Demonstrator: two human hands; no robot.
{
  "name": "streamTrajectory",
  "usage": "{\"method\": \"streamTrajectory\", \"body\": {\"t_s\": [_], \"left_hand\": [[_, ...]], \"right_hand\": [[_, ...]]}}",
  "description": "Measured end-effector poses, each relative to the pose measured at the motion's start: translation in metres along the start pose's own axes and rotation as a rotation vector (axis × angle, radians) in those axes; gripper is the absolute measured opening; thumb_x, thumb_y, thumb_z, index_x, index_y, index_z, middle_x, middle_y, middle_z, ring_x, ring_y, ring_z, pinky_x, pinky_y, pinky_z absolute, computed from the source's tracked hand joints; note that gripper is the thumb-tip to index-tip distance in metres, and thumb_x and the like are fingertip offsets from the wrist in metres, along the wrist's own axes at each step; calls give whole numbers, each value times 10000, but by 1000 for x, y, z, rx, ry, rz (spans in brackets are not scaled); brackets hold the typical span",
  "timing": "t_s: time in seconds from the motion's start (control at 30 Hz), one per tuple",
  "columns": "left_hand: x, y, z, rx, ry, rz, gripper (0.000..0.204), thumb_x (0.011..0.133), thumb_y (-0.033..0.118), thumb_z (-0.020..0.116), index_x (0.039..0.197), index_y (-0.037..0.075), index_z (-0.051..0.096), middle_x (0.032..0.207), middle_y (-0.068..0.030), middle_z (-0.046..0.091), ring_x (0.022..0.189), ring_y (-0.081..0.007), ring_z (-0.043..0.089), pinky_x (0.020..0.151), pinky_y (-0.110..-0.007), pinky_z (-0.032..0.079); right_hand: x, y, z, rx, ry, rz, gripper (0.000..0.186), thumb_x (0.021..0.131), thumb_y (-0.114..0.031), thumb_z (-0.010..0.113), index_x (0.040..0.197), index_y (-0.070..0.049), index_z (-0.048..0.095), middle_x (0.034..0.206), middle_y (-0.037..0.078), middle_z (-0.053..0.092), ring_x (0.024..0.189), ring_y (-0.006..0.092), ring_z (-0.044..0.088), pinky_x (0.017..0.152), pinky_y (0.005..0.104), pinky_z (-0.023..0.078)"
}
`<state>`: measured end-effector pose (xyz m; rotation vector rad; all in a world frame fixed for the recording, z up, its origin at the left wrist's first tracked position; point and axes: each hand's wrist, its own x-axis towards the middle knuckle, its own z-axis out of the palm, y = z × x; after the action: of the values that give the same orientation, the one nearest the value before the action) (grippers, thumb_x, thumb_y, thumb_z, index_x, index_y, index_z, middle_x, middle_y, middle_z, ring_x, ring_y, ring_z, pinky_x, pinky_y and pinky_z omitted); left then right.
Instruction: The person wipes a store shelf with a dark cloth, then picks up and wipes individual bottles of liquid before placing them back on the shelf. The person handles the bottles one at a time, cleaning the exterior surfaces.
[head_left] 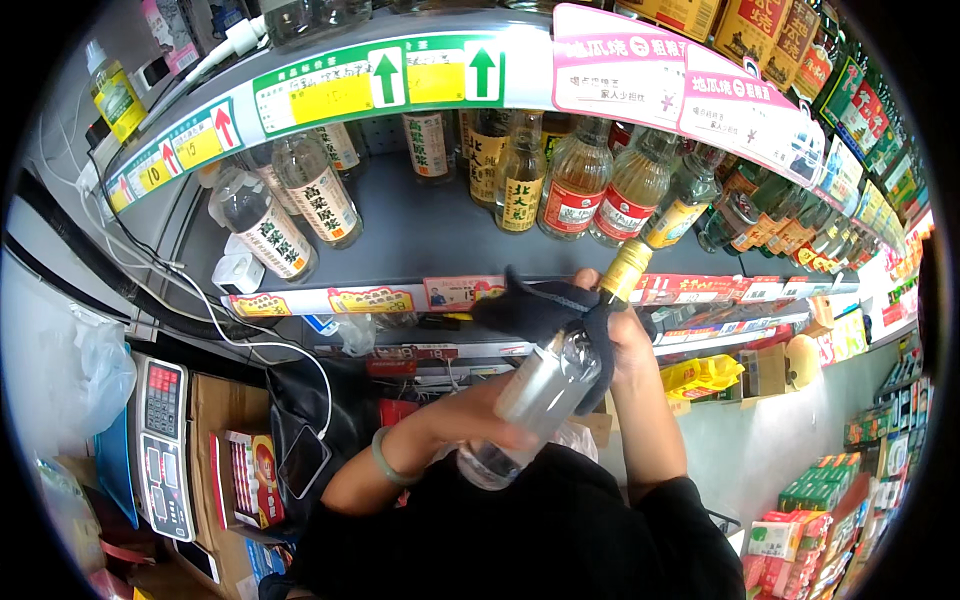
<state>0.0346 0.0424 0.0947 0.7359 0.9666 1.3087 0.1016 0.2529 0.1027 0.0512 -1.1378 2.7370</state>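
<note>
A clear glass bottle (545,395) with a gold cap and a pale label is held tilted in front of my chest, its neck toward the shelf. My left hand (495,420), with a bangle on the wrist, wraps around the lower body of the bottle. Up at the neck, my right hand (622,335) grips it through a dark cloth (545,305), which drapes over the shoulder and hangs out to the left. Part of my left fingers is hidden or blurred.
Several bottles, among them a white-labelled one (318,190) and a red-labelled one (576,190), stand on the grey shelf (420,235) ahead. Left are a scale (163,450), a phone (305,462) on a white cable and a red box (255,480). Stacked cartons (790,540) sit right.
</note>
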Motion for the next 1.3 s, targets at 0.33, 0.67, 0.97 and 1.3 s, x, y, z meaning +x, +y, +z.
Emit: {"method": "streamTrajectory", "body": {"t_s": [0.33, 0.67, 0.97, 1.3], "left_hand": [[-1, 16, 20, 1298, 599, 250, 668, 715, 335, 784, 1179, -6, 446, 1012, -168, 607, 737, -244, 668, 579, -368, 531], [-3, 10, 11, 129, 148, 52, 693, 761, 277, 780, 1289, 17, 414, 1030, -88, 604, 798, -142, 589, 704, -282, 491], [3, 15, 37, 1205, 679, 136, 719, 676, 287, 789, 1254, 20, 455, 1069, -149, 617, 874, -302, 656, 723, -382, 533], [5, 2, 31, 1618, 756, 428, 836, 632, 277, 821, 1313, 12, 415, 1123, -182, 589, 954, -355, 618, 791, -427, 519]], "right_hand": [[-23, 12, 27, -102, 370, -313, 374, 755, -88, 603, 1102, -30, 477, 942, 71, 598, 853, 162, 599, 779, 284, 500], [-30, 2, -1, 21, 332, -346, 578, 871, -454, 496, 1289, -56, 461, 1190, 180, 592, 1080, 336, 606, 927, 478, 512], [-68, 73, 18, -223, 545, -337, 751, 852, -351, 675, 1406, -40, 274, 1254, 92, 504, 1106, 186, 531, 942, 346, 449], [-71, 52, 1, -233, 389, -389, 888, 712, -312, 805, 1373, -26, 284, 1262, 99, 478, 1165, 199, 485, 1008, 372, 386]]}}
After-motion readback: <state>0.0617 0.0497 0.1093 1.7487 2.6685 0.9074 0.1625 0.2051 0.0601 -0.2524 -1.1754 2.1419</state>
